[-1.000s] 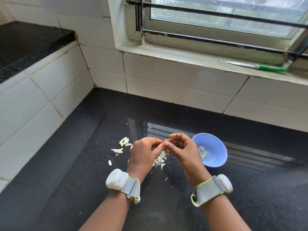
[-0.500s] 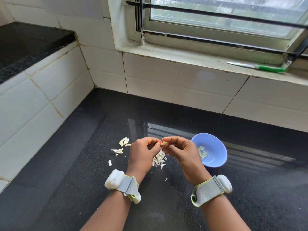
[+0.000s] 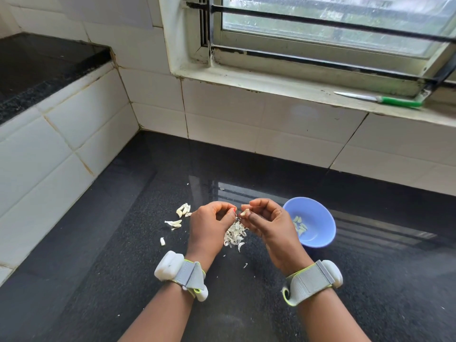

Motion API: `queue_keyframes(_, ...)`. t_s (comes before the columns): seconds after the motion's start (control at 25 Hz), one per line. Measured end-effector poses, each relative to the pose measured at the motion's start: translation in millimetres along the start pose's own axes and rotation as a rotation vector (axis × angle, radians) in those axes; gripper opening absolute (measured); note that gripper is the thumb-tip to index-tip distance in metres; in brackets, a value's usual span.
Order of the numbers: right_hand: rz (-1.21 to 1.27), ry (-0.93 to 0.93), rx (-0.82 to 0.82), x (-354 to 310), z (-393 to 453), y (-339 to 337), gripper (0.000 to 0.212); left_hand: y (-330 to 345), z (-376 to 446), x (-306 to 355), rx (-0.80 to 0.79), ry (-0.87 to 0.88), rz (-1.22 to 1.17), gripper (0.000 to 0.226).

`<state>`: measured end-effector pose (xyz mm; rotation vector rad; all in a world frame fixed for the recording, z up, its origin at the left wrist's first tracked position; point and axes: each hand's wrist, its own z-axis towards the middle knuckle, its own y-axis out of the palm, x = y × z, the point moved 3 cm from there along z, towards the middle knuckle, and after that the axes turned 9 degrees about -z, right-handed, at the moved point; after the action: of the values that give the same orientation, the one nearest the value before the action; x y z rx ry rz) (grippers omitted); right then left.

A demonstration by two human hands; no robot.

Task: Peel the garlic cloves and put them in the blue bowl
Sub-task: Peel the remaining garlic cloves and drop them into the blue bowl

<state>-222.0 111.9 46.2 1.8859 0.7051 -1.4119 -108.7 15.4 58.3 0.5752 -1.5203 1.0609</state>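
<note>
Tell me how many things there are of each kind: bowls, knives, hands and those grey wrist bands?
Blue bowl: 1
Knife with a green handle, on the window sill: 1
Hands: 2, the left hand and the right hand, which pinches a garlic clove
Wrist bands: 2, one on the left wrist, one on the right wrist
Total: 6

Bare forearms, 2 grey wrist straps [image 3: 309,280] edged lime, carrying white pods [image 3: 168,265].

Pale garlic clove [image 3: 243,213] beside blue bowl [image 3: 318,215] of peeled cloves [image 3: 299,225]
</note>
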Motion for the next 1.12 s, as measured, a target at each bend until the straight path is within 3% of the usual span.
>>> queue_keyframes(0.28, -0.093, -0.02, 0.008, -3, 2, -2, 0.022, 1, -1, -2, -0.025, -0.032, 0.077, 0.021)
queue_keyframes(0.4, -0.096, -0.015, 0.011, -3, 2, -2, 0.024, 0, 0, -3, -0.006, -0.056, 0.028, 0.015)
queue_keyframes(0.52, -0.105, -0.021, 0.01, -4, 2, -3, 0.026, 3, -1, -4, -0.05, -0.136, -0.221, 0.009)
queue_keyframes(0.64, -0.117, -0.034, 0.007, -3, 2, -1, 0.028, 8, -4, 1, -0.076, -0.297, -0.496, 0.018)
queue_keyframes(0.8, -0.412, -0.048, 0.124, 2, 3, -1, 0.005, 7, -5, -3, -0.015, -0.368, -0.606, 0.018)
queue_keyframes(0.88, -0.714, -0.029, 0.153, 7, 4, -5, 0.021, 6, -5, -6, -0.007, -0.356, -0.589, 0.016)
queue_keyframes(0.96, -0.904, -0.044, 0.128, 9, 3, -4, 0.018, 5, -5, -8, -0.006, -0.315, -0.533, 0.016)
queue_keyframes(1.04, -0.842, -0.064, 0.09, 10, 2, 0, 0.017, 4, -4, -10, -0.002, -0.256, -0.456, 0.016)
queue_keyframes(1.12, -0.547, -0.042, 0.071, 8, 1, 3, 0.011, 2, -2, -10, -0.009, -0.179, -0.336, 0.014)
